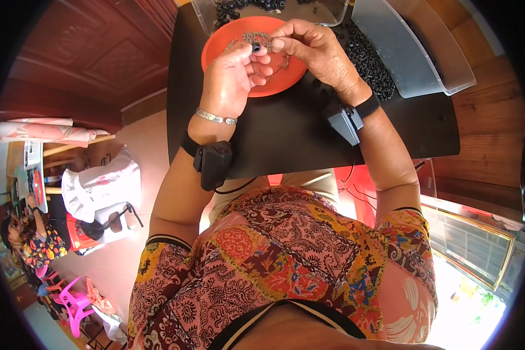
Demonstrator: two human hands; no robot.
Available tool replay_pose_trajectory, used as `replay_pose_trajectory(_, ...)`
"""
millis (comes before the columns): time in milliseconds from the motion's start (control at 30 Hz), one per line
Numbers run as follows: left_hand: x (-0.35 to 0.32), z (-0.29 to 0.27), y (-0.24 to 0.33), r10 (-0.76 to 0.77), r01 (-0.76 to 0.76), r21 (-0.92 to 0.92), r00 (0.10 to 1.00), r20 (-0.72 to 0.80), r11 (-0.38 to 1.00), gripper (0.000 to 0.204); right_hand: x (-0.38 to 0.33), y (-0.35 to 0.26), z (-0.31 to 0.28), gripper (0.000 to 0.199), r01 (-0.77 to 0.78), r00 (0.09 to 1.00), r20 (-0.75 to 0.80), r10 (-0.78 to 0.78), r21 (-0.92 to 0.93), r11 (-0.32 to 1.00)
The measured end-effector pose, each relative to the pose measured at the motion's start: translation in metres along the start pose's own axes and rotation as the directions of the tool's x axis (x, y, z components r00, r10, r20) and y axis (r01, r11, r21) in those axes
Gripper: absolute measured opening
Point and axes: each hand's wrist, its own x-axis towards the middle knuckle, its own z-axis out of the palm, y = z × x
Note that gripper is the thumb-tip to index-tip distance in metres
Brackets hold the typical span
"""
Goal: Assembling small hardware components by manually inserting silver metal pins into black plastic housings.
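Note:
My left hand (228, 79) is above an orange-red plate (213, 53), palm turned up. Its thumb and forefinger pinch a small black round piece with a hole (256, 48). My right hand (325, 57) comes in from the right, thumb and forefinger pressed together close beside that piece. Whatever they grip is too small to make out. Small greyish metal pieces (232, 42), coil-like in look, lie in the plate, partly covered by my fingers.
The plate stands on a dark table (286, 137). Beyond it is a clear container (201, 11) with black round parts. Many small black parts (370, 64) are heaped at right, beside a translucent bin (402, 52). At far left another person (41, 239) sits near a white sack (102, 186).

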Motion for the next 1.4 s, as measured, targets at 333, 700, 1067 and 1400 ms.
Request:
replay_pose_trajectory(333,-0.008,0.016,-0.003,0.023,-0.029,0.172,0.999,0.041,0.985,0.019,-0.003,-0.001,0.004,0.016,0.019,0.999,0.038,-0.020,0.006,1.000)
replay_pose_trajectory(700,-0.008,0.016,-0.006,0.056,-0.062,0.166,0.998,0.042,0.984,0.019,-0.005,-0.004,0.007,0.015,0.076,0.997,0.033,-0.075,-0.038,0.996)
replay_pose_trajectory(1067,-0.006,0.012,-0.008,0.053,-0.060,0.096,0.996,0.074,0.994,0.020,-0.007,-0.003,0.011,0.016,0.019,0.999,0.028,-0.022,0.108,0.994)
replay_pose_trajectory(1400,-0.004,0.009,-0.011,0.029,-0.027,-0.019,0.993,0.113,0.999,0.021,-0.003,0.004,0.015,0.015,-0.134,0.991,0.033,0.131,0.309,0.941)
